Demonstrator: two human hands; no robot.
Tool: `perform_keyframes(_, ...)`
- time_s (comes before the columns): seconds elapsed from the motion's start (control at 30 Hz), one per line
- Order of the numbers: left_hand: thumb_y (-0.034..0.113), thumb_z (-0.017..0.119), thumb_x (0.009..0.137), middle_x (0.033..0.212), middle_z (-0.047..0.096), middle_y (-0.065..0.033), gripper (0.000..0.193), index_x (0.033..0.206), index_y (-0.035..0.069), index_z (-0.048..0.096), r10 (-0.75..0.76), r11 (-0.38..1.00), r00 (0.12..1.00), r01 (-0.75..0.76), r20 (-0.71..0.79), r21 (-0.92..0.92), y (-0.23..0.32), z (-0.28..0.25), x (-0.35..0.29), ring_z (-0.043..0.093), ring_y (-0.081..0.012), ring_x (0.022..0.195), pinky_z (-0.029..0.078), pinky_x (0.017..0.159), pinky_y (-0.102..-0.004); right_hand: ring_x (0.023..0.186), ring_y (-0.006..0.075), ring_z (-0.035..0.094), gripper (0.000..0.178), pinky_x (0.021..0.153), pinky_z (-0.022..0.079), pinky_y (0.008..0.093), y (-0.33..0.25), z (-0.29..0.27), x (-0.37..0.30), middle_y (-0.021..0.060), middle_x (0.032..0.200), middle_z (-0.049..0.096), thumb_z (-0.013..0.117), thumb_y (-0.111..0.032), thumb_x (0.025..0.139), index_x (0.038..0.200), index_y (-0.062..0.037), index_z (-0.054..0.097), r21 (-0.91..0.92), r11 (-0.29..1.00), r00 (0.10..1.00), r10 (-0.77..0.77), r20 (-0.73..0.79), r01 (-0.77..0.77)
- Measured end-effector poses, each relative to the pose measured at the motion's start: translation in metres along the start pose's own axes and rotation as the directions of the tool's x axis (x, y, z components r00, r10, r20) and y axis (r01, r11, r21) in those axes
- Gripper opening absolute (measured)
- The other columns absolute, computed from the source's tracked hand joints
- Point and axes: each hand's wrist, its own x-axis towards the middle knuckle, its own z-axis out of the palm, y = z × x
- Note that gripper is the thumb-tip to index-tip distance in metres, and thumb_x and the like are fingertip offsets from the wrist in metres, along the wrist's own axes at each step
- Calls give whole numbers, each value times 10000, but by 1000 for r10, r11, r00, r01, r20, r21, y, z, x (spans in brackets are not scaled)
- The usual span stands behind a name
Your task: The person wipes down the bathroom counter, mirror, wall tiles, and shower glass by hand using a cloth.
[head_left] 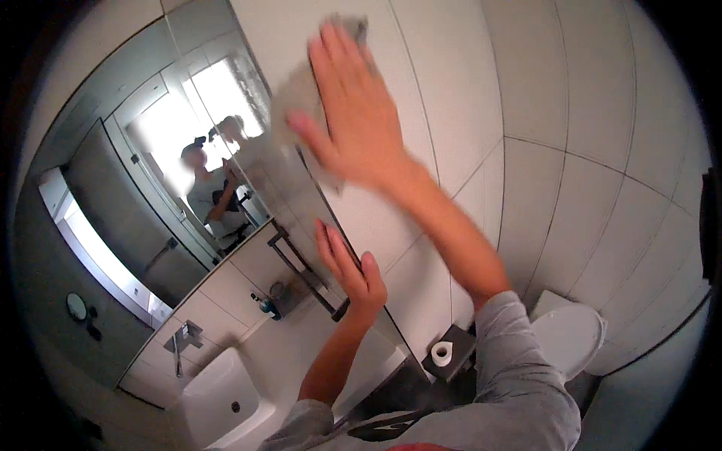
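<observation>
High in the head view, my right hand (357,113) lies with its fingers stretched over a grey cloth (295,98), pressing it against an upright glass panel (320,199). The hand is slightly smeared by motion, and its palm hides much of the cloth. Lower down, my left hand (352,270) rests flat by the panel's dark edge, its fingers extended and nothing in them. Past the glass is a black towel bar (304,274) on the wall.
A large mirror (143,165) covers the left wall, reflecting two people. Below are a wall tap (180,344), a white basin (218,406) and a small bottle (265,306). Lower right are a toilet (569,334) and a paper roll (442,353) on a dark box.
</observation>
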Motion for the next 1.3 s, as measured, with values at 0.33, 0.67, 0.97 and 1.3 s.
perform_keyframes(0.33,160,440,929,1484,194,-335,571,1411,-109,297,-63,996,998,62,12,65,-12,-12,-10,224,-483,1364,180,1105,-561,1405,435,228,849,1156,177,498,-55,-12,-49,311,1500,227,578,-466,837,1418,86,300,134,990,976,17,219,-47)
perform_keyframes(0.67,147,454,918,1475,229,-337,571,1407,-111,312,40,999,998,-38,-51,35,3,-8,3,257,-483,1358,210,1108,-542,1353,399,328,687,1118,270,452,33,-7,104,289,1436,355,504,-425,892,1336,89,394,111,981,984,153,90,-162)
perform_keyframes(0.97,175,394,959,1523,196,-278,598,1457,-92,202,12,995,1000,-12,8,97,7,0,7,212,-429,1399,155,1133,-506,1418,378,224,586,1179,164,429,147,8,-34,278,1502,252,435,-117,910,1440,68,265,-226,942,969,241,-52,-247)
perform_keyframes(1.3,166,382,956,1544,156,-263,624,1481,-68,140,50,997,999,-51,12,63,10,8,6,163,-405,1430,122,1154,-492,1366,386,319,593,1151,242,417,196,-14,24,265,1447,359,471,-289,924,1379,76,360,-20,910,910,413,-32,-414)
